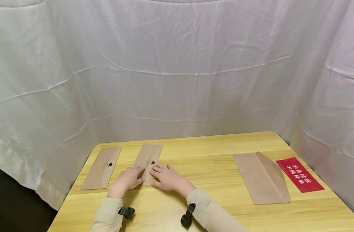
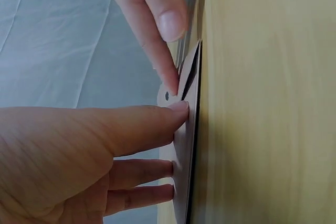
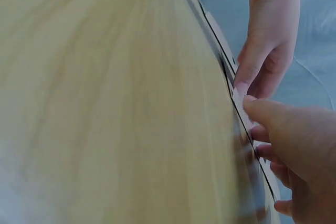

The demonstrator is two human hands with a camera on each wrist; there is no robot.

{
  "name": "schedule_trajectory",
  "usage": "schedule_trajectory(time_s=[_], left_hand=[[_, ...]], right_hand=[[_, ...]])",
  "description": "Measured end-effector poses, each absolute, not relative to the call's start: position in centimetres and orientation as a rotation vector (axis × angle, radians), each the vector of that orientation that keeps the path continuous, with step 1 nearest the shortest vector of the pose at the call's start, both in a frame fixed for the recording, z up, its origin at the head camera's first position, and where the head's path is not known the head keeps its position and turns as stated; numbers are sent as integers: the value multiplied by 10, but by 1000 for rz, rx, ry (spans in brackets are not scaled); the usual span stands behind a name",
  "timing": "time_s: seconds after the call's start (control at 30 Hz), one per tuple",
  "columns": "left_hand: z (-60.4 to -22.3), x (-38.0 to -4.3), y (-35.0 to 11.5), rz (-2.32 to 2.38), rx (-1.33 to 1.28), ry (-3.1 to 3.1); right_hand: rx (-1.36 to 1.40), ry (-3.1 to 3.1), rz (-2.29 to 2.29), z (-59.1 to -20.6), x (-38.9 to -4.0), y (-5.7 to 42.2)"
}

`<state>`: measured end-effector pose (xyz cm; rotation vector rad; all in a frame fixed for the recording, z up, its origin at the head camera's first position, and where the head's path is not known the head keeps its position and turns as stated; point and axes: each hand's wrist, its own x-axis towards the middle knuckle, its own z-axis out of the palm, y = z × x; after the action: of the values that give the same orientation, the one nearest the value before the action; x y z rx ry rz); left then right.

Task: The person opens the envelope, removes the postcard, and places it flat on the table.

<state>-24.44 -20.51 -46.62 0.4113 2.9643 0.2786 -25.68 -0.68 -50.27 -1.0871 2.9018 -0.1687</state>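
Note:
A brown paper envelope (image 1: pixel 148 153) lies flat left of the middle of the table, its flap folded over and marked with a small black seal (image 1: pixel 152 162). On its left side rests my left hand (image 1: pixel 128 179), thumb and fingertips touching the paper. My right hand (image 1: pixel 168 178) presses the flap side with spread fingers. In the left wrist view, a narrow gap shows at the near end of the envelope (image 2: pixel 181 150), beside the left thumb. The right wrist view has the right hand (image 3: pixel 304 140) along the envelope's edge, close to the left hand (image 3: pixel 275 19).
Another brown envelope (image 1: pixel 97 169) with a black seal lies to the left. On the right is an envelope (image 1: pixel 252 180) with its flap unfolded, and beside it a red card (image 1: pixel 310 183) with white characters. Pale curtains (image 1: pixel 177 93) surround the wooden table (image 1: pixel 206 161).

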Motion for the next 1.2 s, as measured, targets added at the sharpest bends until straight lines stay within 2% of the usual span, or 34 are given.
schedule_trajectory(time_s=[0.23,1.2], left_hand=[[-462,-242,-199,276,455,2963],[-468,-239,-185,396,536,2855]], right_hand=[[-1006,2889,-167,-502,-252,-4],[-1060,2839,-284,-499,-228,56]])
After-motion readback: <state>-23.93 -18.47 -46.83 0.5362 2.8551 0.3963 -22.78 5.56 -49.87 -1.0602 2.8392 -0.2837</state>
